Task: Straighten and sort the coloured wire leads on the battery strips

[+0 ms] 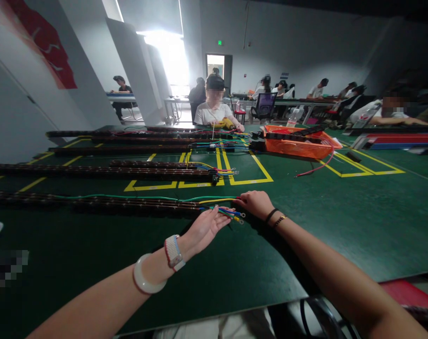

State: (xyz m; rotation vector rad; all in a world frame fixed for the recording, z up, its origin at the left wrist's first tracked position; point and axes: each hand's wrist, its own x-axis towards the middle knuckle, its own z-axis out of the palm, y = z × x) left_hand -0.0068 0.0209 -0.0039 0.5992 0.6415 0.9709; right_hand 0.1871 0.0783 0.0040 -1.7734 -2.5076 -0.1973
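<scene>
My left hand lies palm up under the ends of several coloured wires, its thumb over them and its fingers stretched out. The wires end in ring terminals and come out of a long black cable chain. To the right, my right hand is closed in a pinch around the end of a green wire and a yellow wire, with a bit of red at the fingertips. The green wire runs left along the top of the chain.
Further back on the green table lie more black chains and yellow tape outlines. An orange basket stands at the back right near a red wire. A person sits across the table.
</scene>
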